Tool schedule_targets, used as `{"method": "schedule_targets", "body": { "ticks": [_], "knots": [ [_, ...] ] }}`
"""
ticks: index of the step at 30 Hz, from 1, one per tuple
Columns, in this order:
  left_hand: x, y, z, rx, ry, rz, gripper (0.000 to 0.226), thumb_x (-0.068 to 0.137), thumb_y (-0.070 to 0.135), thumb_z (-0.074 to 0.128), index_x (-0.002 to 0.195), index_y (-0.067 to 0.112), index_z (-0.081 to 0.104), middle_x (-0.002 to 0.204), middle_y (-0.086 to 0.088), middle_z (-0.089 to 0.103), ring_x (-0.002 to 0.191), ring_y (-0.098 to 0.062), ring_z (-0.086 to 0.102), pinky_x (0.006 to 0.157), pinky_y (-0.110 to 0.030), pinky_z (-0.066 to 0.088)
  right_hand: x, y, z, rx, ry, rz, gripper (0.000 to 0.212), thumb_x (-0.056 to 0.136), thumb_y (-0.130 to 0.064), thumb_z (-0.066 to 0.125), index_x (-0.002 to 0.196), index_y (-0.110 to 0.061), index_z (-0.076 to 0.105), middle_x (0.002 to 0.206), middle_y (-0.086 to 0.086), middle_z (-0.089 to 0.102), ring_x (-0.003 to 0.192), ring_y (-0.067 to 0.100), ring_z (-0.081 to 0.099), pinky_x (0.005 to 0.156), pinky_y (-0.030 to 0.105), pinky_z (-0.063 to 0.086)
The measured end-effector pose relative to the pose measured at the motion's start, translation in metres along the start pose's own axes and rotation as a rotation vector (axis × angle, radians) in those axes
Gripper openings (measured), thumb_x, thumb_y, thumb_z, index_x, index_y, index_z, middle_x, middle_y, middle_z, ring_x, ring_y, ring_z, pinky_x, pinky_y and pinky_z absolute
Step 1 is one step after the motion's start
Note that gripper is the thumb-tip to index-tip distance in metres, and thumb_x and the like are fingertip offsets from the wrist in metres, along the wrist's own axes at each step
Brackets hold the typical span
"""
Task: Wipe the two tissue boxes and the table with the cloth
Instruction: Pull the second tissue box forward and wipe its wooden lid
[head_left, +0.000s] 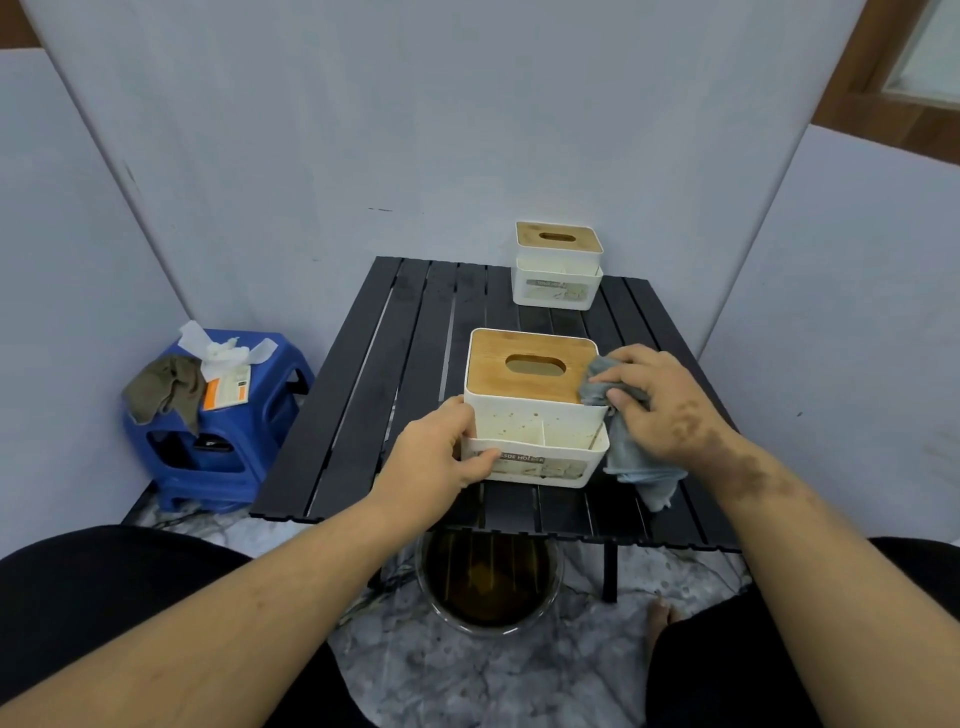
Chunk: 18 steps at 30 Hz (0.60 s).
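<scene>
A white tissue box with a wooden lid stands near the front of the black slatted table; its front wall is speckled with stains. My left hand grips its left front corner. My right hand holds a grey-blue cloth against the box's right top corner, and the cloth's tail hangs down onto the table. A second white tissue box with a wooden lid stands at the table's far edge, apart from both hands.
A blue plastic stool at the left carries a brown rag, crumpled tissues and an orange packet. A round bin with dark contents sits on the marble floor under the table's front edge. Grey panels wall in three sides. My knees flank the table.
</scene>
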<state>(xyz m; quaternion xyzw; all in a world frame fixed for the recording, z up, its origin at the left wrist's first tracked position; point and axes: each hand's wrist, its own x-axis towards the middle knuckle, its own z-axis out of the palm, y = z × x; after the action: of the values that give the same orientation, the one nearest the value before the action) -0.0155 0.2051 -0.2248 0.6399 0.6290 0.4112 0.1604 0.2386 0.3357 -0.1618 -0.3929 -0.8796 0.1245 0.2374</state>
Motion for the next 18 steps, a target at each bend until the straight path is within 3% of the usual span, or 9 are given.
{"method": "schedule_targets", "body": {
  "ticks": [4, 9, 13, 18],
  "knots": [
    [-0.001, 0.000, 0.003, -0.021, 0.000, -0.021, 0.029, 0.089, 0.025, 0.076, 0.082, 0.019, 0.048, 0.102, 0.009, 0.068, 0.092, -0.020, 0.069, 0.067, -0.048, 0.061, -0.015, -0.008, -0.002, -0.006, 0.021, -0.022, 0.023, 0.087, -0.005, 0.066, 0.105, -0.017, 0.075, 0.116, -0.005, 0.062, 0.098, 0.021, 0.047, 0.089, 0.023, 0.029],
    [-0.001, -0.003, 0.001, -0.025, -0.008, 0.000, 0.029, 0.089, 0.029, 0.076, 0.083, 0.021, 0.048, 0.107, 0.010, 0.067, 0.095, -0.020, 0.069, 0.070, -0.048, 0.061, -0.035, -0.040, 0.024, -0.037, 0.217, -0.040, 0.025, 0.082, -0.002, 0.070, 0.103, -0.016, 0.076, 0.109, 0.001, 0.062, 0.089, 0.025, 0.046, 0.083, 0.030, 0.035],
    [-0.005, -0.002, 0.000, -0.044, 0.018, 0.024, 0.026, 0.090, 0.026, 0.077, 0.085, 0.022, 0.052, 0.104, 0.010, 0.068, 0.091, -0.018, 0.069, 0.070, -0.048, 0.061, -0.045, -0.054, 0.041, -0.083, 0.190, -0.141, 0.022, 0.084, -0.007, 0.071, 0.104, -0.014, 0.075, 0.119, 0.002, 0.062, 0.088, 0.025, 0.044, 0.076, 0.031, 0.044],
    [-0.009, -0.001, 0.001, -0.036, 0.039, 0.007, 0.020, 0.094, 0.028, 0.074, 0.091, 0.023, 0.055, 0.105, 0.011, 0.070, 0.096, -0.011, 0.069, 0.073, -0.040, 0.063, -0.048, -0.040, 0.030, -0.091, 0.245, -0.113, 0.025, 0.084, -0.003, 0.072, 0.107, -0.011, 0.075, 0.119, 0.010, 0.059, 0.097, 0.024, 0.045, 0.086, 0.031, 0.037]
  ]
}}
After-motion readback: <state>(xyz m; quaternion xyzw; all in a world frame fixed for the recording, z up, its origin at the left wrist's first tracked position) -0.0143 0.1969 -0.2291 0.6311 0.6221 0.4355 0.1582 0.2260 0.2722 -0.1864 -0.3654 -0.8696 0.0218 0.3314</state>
